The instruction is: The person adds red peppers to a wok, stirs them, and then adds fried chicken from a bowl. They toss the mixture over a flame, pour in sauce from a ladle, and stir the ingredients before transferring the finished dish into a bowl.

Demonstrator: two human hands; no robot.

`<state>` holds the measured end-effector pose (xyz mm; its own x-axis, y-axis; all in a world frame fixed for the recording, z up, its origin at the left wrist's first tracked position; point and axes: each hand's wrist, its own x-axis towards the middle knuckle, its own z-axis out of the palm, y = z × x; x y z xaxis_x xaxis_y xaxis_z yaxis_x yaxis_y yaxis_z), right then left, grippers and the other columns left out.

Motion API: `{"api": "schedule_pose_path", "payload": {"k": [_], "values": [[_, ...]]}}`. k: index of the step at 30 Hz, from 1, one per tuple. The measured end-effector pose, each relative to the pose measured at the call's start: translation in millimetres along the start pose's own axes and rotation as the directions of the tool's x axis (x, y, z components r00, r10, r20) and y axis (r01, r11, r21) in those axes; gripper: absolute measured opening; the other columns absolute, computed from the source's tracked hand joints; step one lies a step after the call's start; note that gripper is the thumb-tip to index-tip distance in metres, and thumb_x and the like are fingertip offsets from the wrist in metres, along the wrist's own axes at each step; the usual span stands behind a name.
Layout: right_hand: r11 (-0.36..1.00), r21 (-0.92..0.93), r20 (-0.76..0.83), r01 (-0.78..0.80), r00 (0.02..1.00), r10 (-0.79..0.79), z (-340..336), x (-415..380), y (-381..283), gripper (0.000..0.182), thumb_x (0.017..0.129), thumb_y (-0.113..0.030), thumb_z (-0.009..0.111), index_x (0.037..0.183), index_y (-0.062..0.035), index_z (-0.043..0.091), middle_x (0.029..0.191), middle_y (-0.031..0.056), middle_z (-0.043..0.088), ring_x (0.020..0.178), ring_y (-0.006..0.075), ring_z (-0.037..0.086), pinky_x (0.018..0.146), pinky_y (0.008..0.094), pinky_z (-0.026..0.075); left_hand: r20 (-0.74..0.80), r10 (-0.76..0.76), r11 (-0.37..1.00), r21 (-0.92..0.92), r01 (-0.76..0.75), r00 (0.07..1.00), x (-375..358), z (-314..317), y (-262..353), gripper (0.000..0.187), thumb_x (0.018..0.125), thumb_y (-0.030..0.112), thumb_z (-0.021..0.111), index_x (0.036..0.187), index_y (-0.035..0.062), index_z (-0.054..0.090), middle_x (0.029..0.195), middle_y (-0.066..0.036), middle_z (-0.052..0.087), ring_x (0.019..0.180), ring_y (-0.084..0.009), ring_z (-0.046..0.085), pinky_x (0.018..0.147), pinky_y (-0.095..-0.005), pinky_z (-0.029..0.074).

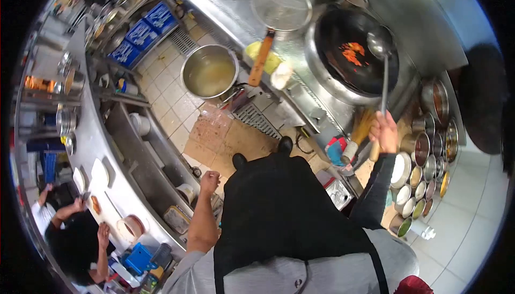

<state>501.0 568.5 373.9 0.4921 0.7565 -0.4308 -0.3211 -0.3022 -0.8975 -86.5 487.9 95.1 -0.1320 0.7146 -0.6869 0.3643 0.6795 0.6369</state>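
Observation:
My right hand (384, 132) is wrapped round the wooden-ended handle of a long ladle (385, 82). The ladle's steel bowl (380, 44) rests inside a black wok (332, 36), at its upper right side. Beside the bowl, a small heap of orange-red food pieces (353, 54) lies on the wok's bottom. Over the floor, to the left of my black apron (284, 203), my left hand (210, 181) is closed in a loose fist. Nothing shows in its fingers, and it touches nothing.
A wood-handled strainer (262, 61) lies left of the wok. Below it stands a large pot of cloudy liquid (210, 71). Several seasoning containers (421, 149) crowd the right side. At the left counter (115, 187), another person (80, 235) works with both hands near plates.

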Motion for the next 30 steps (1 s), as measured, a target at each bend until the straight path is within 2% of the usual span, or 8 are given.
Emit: {"api": "schedule_pose_path", "payload": {"k": [5, 8, 16, 18, 23, 26, 28, 30], "values": [[0.888, 0.441, 0.513, -0.129, 0.848, -0.132, 53.2, -52.7, 49.0, 0.043, 0.098, -0.005, 0.041, 0.14, -0.0104, 0.038, 0.059, -0.0057, 0.034, 0.039, 0.0037, 0.032, 0.031, 0.0192, 0.03, -0.177, 0.059, 0.99, 0.135, -0.035, 0.982, 15.2, -37.4, -54.3, 0.028, 0.082, 0.025, 0.066, 0.097, 0.0007, 0.064, 0.09, -0.016, 0.068, 0.085, -0.0287, 0.066, 0.08, -0.0403, 0.052], [0.983, 0.094, 0.485, -0.16, 0.869, 0.095, 122.0, -92.6, 69.6, 0.046, 0.089, -0.004, 0.047, 0.134, -0.0066, 0.04, 0.053, -0.0035, 0.036, 0.033, 0.0071, 0.03, 0.028, 0.0235, 0.028, -0.506, 0.164, 0.968, 0.247, -0.039, 0.847, -22.9, -56.1, -35.8, 0.05, 0.08, 0.017, 0.062, 0.127, 0.0038, 0.048, 0.131, -0.022, 0.049, 0.122, -0.0386, 0.046, 0.105, -0.0437, 0.037], [0.823, -0.532, 0.786, -0.198, 0.245, 0.568, 288.5, -181.3, 77.6, 0.061, 0.076, -0.001, 0.055, 0.135, 0.0027, 0.039, 0.049, -0.0031, 0.034, 0.03, 0.0072, 0.03, 0.03, 0.0229, 0.019, -0.91, 0.149, 0.97, 0.059, -0.236, 0.387, -129.9, -136.4, -31.8, 0.039, 0.083, 0.011, 0.061, 0.119, 0.0025, 0.048, 0.112, -0.021, 0.049, 0.106, -0.0393, 0.052, 0.089, -0.0445, 0.045], [0.748, -0.657, 0.74, -0.097, 0.109, 0.664, 336.8, -212.2, 75.7, 0.065, 0.077, 0.0, 0.057, 0.138, 0.0022, 0.038, 0.051, -0.0023, 0.039, 0.032, 0.0075, 0.034, 0.031, 0.0226, 0.023, -0.965, 0.241, 0.966, 0.228, -0.126, 0.101, -155.3, -149.1, -50.1, 0.036, 0.081, 0.011, 0.064, 0.113, 0.0012, 0.051, 0.105, -0.02, 0.051, 0.097, -0.0375, 0.054, 0.083, -0.0438, 0.046], [0.651, -0.702, 0.645, 0.289, -0.13, 0.753, 434.6, -297.2, 107.3, 0.068, 0.082, 0.002, 0.058, 0.146, -0.0064, 0.035, 0.062, 0.0, 0.05, 0.038, 0.0067, 0.042, 0.036, 0.0208, 0.032, -0.996, 0.03, 0.999, 0.032, -0.015, -0.088, -188.0, -162.2, -101.9, 0.031, 0.078, 0.012, 0.067, 0.104, 0.0005, 0.054, 0.096, -0.017, 0.053, 0.085, -0.0342, 0.055, 0.073, -0.0418, 0.047], [0.591, -0.502, 0.649, 0.631, -0.177, 0.74, 468.2, -333.3, 148.7, 0.065, 0.084, -0.001, 0.06, 0.145, -0.0065, 0.037, 0.078, 0.0074, 0.062, 0.052, 0.0141, 0.058, 0.048, 0.0256, 0.046, -0.994, -0.036, 0.999, -0.034, -0.026, -0.098, -187.0, -157.5, -118.5, 0.03, 0.078, 0.014, 0.069, 0.102, 0.0014, 0.054, 0.094, -0.016, 0.053, 0.079, -0.0321, 0.055, 0.068, -0.0404, 0.047], [0.627, 0.355, 0.769, 0.693, -0.599, 0.226, 483.8, -351.6, 178.2, 0.062, 0.084, -0.004, 0.063, 0.141, -0.0044, 0.041, 0.098, 0.0155, 0.067, 0.077, 0.027, 0.068, 0.07, 0.034, 0.053, -0.997, -0.06, 0.996, -0.057, -0.07, -0.052, -184.4, -156.8, -118.0, 0.031, 0.077, 0.016, 0.069, 0.102, 0.0022, 0.054, 0.093, -0.015, 0.054, 0.079, -0.0318, 0.056, 0.069, -0.0403, 0.048], [0.582, 0.142, 0.77, 0.8, -0.459, 0.443, 489.5, -375.4, 169.8, 0.057, 0.085, -0.005, 0.061, 0.139, -0.0034, 0.043, 0.106, 0.0236, 0.065, 0.096, 0.0389, 0.066, 0.085, 0.0395, 0.05, -0.995, -0.045, 0.998, -0.04, -0.057, -0.09, -181.7, -156.1, -122.0, 0.032, 0.077, 0.016, 0.069, 0.102, 0.0024, 0.054, 0.093, -0.015, 0.054, 0.08, -0.0319, 0.057, 0.07, -0.0403, 0.048]]}}
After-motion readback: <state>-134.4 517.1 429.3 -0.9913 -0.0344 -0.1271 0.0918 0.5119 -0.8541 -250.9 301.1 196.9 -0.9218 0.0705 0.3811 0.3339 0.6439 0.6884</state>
